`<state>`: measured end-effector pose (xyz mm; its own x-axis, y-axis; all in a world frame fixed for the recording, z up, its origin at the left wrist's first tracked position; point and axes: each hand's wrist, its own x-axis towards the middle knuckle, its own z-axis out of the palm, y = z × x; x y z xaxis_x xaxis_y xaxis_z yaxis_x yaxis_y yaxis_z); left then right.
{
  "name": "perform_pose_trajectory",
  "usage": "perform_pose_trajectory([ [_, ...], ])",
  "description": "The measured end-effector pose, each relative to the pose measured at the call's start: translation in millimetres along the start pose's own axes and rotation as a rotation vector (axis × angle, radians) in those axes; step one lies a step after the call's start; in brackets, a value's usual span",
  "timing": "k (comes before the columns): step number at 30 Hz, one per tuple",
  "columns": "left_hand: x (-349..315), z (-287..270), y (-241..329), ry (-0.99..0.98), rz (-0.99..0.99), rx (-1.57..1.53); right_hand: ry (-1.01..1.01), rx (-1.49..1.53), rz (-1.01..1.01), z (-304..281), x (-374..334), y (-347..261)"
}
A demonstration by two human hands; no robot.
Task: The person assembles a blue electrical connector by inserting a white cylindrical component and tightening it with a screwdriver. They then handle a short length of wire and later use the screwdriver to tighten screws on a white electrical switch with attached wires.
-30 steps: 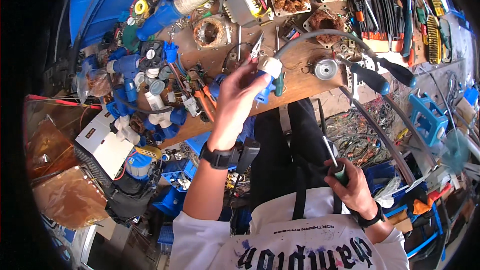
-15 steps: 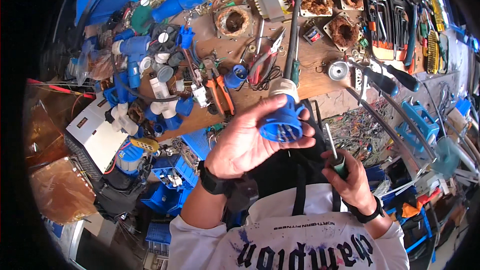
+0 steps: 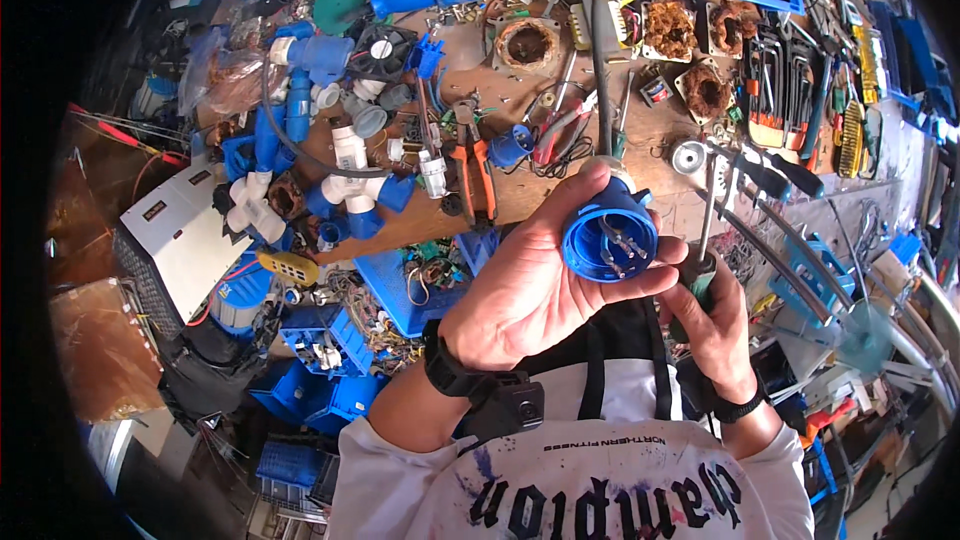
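Observation:
My left hand [image 3: 540, 275] is wrapped round a blue industrial plug [image 3: 610, 235], its open round face turned toward me so that the metal pins inside show. A thick grey cable [image 3: 603, 70] leads from the plug's back over the bench. In my right hand [image 3: 712, 315] is a screwdriver [image 3: 708, 210] with a green handle, its shaft pointing up and away beside the plug. The screwdriver and the plug look apart. Beyond the plug, a small blue connector piece [image 3: 511, 145] lies near orange-handled pliers [image 3: 472, 165] and red-handled pliers [image 3: 565, 125].
The wooden bench [image 3: 440, 215] carries white-and-blue connectors [image 3: 352, 170], rusty motor windings [image 3: 705, 90] and a row of hex keys [image 3: 780, 80]. Long metal rods [image 3: 775, 260] stick out at the right. Blue bins [image 3: 325, 340] and a white box [image 3: 175, 225] stand at the left.
My left hand has brought the plug right and tilted its face up, so the pins show more plainly. The screwdriver has swung more upright and closer to the plug. The whole view has shifted.

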<state>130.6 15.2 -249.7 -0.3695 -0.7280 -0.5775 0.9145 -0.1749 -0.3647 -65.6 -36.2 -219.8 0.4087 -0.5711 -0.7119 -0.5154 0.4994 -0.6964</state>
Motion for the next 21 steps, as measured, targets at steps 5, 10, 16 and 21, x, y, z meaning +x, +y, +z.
perform_pose_trajectory([
  [5,-12,-6,7,-0.049,-0.034,-0.025,-0.047,0.072,-0.054,11,11,-5],
  [10,-23,-12,12,-0.108,-0.053,0.011,0.001,0.141,-0.055,22,25,-6],
  [16,-44,-24,23,-0.023,0.089,0.439,0.077,0.432,0.100,23,76,24],
  [21,-60,-34,36,0.108,0.139,0.700,0.076,0.550,0.208,18,119,60],
])
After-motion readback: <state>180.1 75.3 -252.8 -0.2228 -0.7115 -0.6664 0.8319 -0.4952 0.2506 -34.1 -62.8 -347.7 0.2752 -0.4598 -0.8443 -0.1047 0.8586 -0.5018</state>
